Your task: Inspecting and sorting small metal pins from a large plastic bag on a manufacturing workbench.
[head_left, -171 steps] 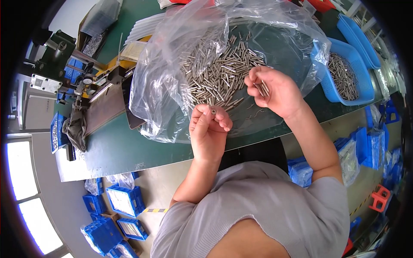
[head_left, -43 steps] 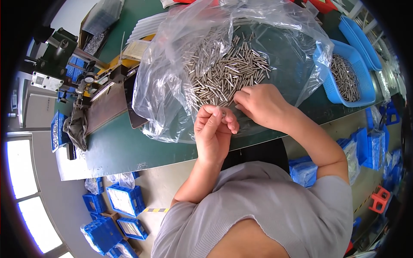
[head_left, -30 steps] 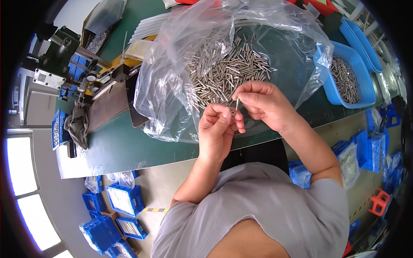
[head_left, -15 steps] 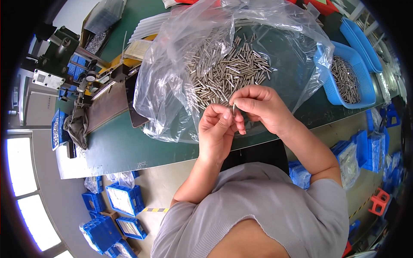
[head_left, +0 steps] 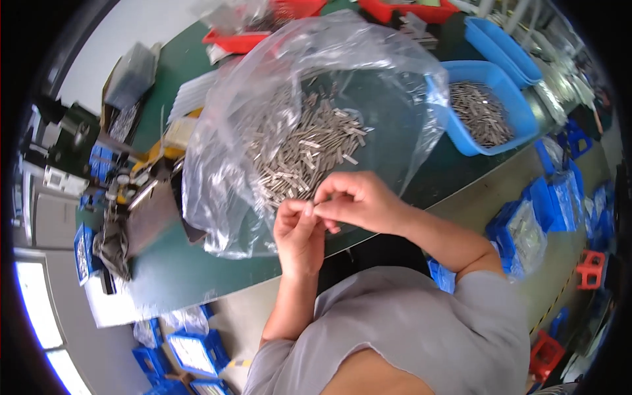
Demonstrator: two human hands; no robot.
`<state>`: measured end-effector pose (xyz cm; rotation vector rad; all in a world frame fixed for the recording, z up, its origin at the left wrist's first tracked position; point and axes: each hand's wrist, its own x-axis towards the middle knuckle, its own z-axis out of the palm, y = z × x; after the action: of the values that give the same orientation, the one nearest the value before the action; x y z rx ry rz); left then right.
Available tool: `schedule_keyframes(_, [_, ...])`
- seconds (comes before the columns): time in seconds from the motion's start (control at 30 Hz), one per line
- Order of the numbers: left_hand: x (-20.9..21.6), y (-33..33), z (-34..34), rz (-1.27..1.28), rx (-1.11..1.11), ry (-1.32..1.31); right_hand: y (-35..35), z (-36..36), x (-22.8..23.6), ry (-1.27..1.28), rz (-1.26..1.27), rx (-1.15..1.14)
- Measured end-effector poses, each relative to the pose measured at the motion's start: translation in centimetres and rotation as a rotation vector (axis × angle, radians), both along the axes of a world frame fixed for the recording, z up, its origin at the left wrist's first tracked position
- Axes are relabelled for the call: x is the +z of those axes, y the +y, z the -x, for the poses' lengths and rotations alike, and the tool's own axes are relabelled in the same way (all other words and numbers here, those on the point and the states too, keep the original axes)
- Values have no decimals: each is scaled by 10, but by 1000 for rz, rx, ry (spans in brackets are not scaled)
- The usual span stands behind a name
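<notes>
My left hand (head_left: 299, 236) and my right hand (head_left: 361, 203) meet at their fingertips over the near edge of a clear plastic bag (head_left: 220, 148). Both are closed in a pinch around one slim metal pin, which is mostly hidden by the fingers and blurred now. Just beyond my fingers, a heap of short grey metal pins (head_left: 309, 148) lies loose on the spread bag. To the right stands a light blue perforated basket (head_left: 523, 135), partly filled with similar metal pins (head_left: 479, 113).
The green table (head_left: 191, 280) carries a dark bench device (head_left: 72, 141) at left, a grey cloth (head_left: 113, 250) and red trays (head_left: 237, 43) at the back. Another blue basket (head_left: 503, 49) lies at far right. Blue crates (head_left: 197, 352) and a red stool (head_left: 591, 270) stand on the floor.
The whole view has shifted and turned, so the bag, heap and basket sit further left in it. Both hands stay joined at the fingertips; the pin between them shows less clearly now.
</notes>
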<state>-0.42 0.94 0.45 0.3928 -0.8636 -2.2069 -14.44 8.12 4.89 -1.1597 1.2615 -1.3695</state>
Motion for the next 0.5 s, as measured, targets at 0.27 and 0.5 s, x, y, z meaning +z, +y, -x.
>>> schedule_keyframes(0.27, [2,0,0,57,-45,36,35,48,35,313,330,-743])
schedule_keyframes(0.5, [3,-3,3,32,-59,52,97,179,55,1228,-112,-1146])
